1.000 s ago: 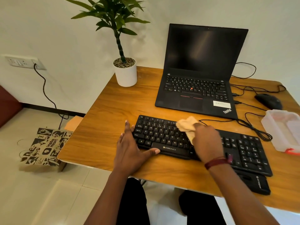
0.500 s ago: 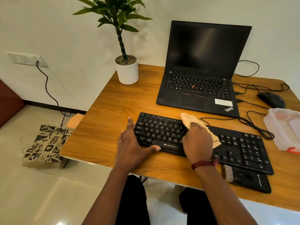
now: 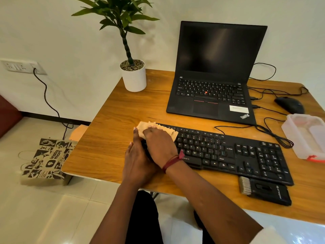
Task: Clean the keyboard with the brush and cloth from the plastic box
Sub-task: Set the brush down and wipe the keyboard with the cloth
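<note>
The right hand is pressed palm-down on the cloth, fingers closed over its bunched folds, at the far-left corner of the keyboard. The left hand is laid flat and spread against the keyboard's left end, just beside the right hand, bracing it and gripping nothing. From the hands the keyboard's long axis is seen to run off to the right across the surface, so nearly all of the uncovered keys lie to the right of the cloth; a wiping pass would likely be carried that way, and the right hand is judged the nearer to them. The brush is left lying on the surface well to the right, just in front of the keyboard's right end. The plastic box is found further right still, open, at the surface's edge.
</note>
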